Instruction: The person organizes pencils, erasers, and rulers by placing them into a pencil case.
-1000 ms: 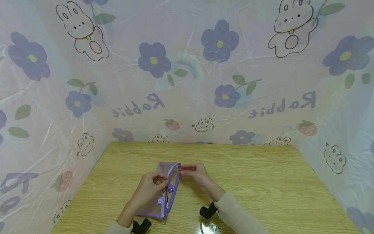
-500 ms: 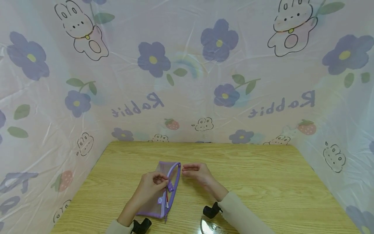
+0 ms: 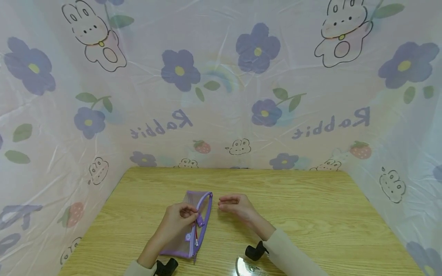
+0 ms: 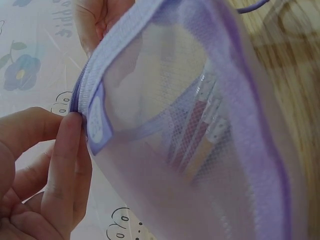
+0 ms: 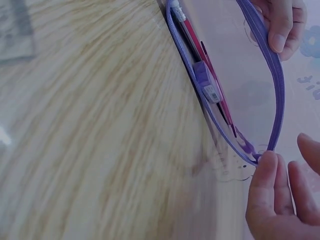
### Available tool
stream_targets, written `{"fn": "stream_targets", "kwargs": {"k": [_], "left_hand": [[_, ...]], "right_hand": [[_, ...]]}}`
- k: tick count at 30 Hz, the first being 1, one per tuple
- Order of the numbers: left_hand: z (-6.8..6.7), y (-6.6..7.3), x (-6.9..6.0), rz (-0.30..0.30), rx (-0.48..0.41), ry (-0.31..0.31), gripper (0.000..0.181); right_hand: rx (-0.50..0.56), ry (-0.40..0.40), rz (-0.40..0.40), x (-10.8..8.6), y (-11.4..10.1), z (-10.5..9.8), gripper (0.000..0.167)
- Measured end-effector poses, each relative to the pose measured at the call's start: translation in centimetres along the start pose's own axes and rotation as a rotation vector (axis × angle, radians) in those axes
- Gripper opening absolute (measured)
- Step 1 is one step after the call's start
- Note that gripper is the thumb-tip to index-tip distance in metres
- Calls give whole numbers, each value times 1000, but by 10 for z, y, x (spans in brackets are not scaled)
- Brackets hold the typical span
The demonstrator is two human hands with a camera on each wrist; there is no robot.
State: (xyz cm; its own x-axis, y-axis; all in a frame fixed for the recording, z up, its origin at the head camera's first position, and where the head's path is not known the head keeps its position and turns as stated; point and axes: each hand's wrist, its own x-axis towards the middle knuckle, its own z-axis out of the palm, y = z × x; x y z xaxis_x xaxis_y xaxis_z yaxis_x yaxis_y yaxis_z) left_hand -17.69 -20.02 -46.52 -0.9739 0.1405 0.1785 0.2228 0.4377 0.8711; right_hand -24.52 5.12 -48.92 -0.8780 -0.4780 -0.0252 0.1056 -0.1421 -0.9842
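A see-through mesh pencil case (image 3: 175, 245) with purple trim lies on the table, its zip mouth gaping. My left hand (image 3: 177, 220) pinches the case's zip edge between thumb and fingers, beside a small purple tab (image 4: 100, 120). Inside are several pencils (image 4: 197, 135), seen through the mesh, and a small purple block with a white label (image 5: 207, 82), perhaps an eraser. Just right of the case's far end, my right hand (image 3: 239, 207) hovers with fingers extended, apart from it and holding nothing. In the right wrist view its fingertips overlap the zip's end.
A clear protractor (image 3: 246, 267) lies at the table's front edge, partly cut off, near the right sleeve. Black wrist camera mounts (image 3: 256, 251) sit by both wrists. A printed rabbit-and-flower curtain (image 3: 221, 96) encloses the wooden table (image 3: 310, 214) at the back and sides.
My right hand has left the far end of the pencil case's zip and drawn a little to the right. The left hand keeps its pinch on the edge.
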Motion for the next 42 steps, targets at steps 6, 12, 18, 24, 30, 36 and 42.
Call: {"fn": "stream_targets", "kwargs": {"k": [6,12,18,24,30,36,42], "left_hand": [[-1,2,-1,-1,18,5,6],[-1,2,-2,-6,30,8,4],[-1,1,-2,-3,27,-4,4],[-1,1,-1,-3,18,-10,5],[0,1,0,-4,6,-16,7],[-1,0,0,2,8,-18,8],[-1,-1,0,-1,9,-19,7]], "right_hand": [[-27,-7,1,-7,-4,-3,41],[-74,-17,0,-15,-5,-8,41],[-96,-37,-2,-28,-9,-14,44],[-122,-43,1,-39,-14,-18,43],[-167,-63,12,-53,-18,-21,44],[-213,-71,22,-62,-18,-23,44],[-253,-85,21,-74,-17,-26,46]]}}
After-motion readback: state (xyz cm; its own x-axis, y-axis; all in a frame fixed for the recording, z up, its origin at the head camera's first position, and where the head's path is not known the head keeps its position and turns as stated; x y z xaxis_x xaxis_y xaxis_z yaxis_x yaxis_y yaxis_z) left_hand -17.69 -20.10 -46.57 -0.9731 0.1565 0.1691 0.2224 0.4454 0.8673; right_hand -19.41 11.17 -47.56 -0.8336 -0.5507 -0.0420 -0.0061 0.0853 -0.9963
